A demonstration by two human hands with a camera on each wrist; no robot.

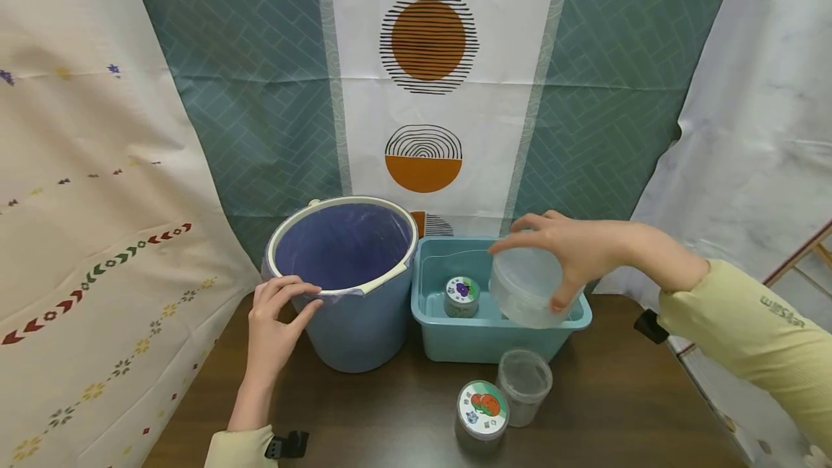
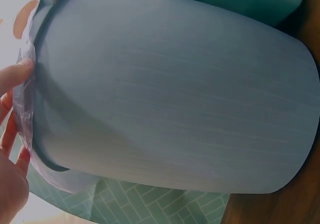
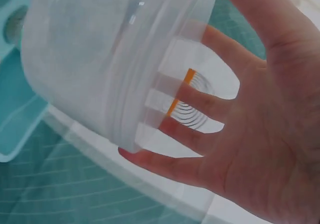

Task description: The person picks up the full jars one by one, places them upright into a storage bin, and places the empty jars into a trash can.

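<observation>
My left hand (image 1: 276, 320) is at the near left rim of a blue trash bin (image 1: 357, 341), pinching its edge between thumb and fingers. A thin translucent bag (image 2: 26, 101) folds over that rim, under the fingertips in the left wrist view. With spread fingers and thumb, my right hand (image 1: 581, 248) grips a wide, translucent round plastic container (image 1: 523, 295). It is held tilted above the right part of a turquoise basin (image 1: 484, 341). A small jar with a grape-picture lid (image 1: 462, 289) stands inside the basin. The container hides part of the basin's interior.
In front of the basin, a clear lidless-looking jar (image 1: 525, 381) stands beside a jar with a tomato-picture lid (image 1: 482, 409) on the dark wooden table (image 1: 364, 417). Patterned cloths (image 1: 260, 92) hang behind and at both sides.
</observation>
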